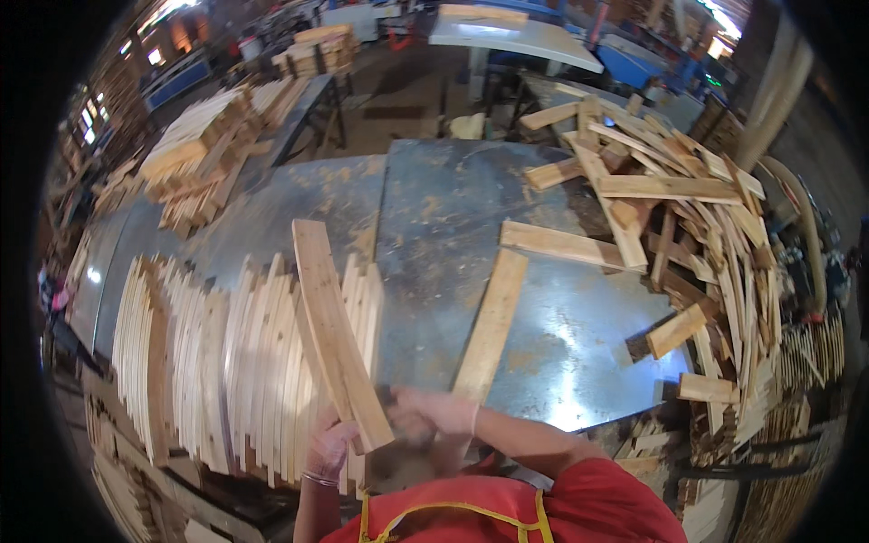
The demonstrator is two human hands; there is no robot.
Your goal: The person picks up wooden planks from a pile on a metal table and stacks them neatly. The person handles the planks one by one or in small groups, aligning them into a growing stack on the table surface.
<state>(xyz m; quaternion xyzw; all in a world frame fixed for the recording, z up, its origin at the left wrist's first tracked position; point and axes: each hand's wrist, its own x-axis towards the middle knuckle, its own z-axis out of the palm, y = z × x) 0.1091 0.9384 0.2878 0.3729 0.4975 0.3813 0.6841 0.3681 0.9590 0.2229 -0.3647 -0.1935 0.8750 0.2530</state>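
My left hand is closed around the near end of a wooden board. The board slants up and away to the left, over a row of stacked slats. My right hand is just right of the board's near end, its fingers smeared by motion, so I cannot tell whether they touch it. Both hands seem to wear thin pale gloves. Beyond my right hand, a second board lies aslant on the metal table, its near end partly hidden by that hand.
A jumbled heap of wood offcuts covers the table's right side, with a single board reaching out from it. Stacked lumber stands at the far left. Behind the table is a pale-topped workbench. Sawdust is scattered over the metal.
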